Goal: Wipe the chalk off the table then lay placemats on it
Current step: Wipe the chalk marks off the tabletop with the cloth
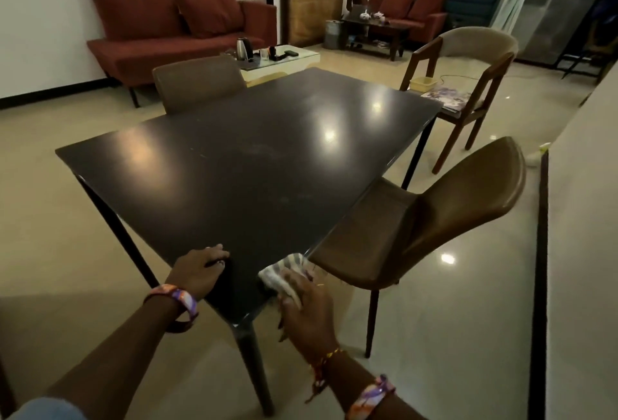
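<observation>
At the near corner of the dark tabletop [254, 165], a crumpled striped cloth [284, 272] was gripped in the right hand [306, 309] and pressed against the surface just beside the right edge. The left hand [200, 270] was laid flat on the opposite side of that corner, its fingers relaxed and nothing held, apparently as a brace. Faint pale smudges [264, 150], probably chalk, could be made out toward the middle of the tabletop and nearer the right edge, so the wiping step was judged to be in hand and not yet finished. The next move was judged to call for the cloth to be carried outward over those marks in broad strokes. No placemats could be identified with certainty; flat printed items [446, 98] lay on the seat of a wooden chair [475, 61] past the far corner, but what they were could not be told.
</observation>
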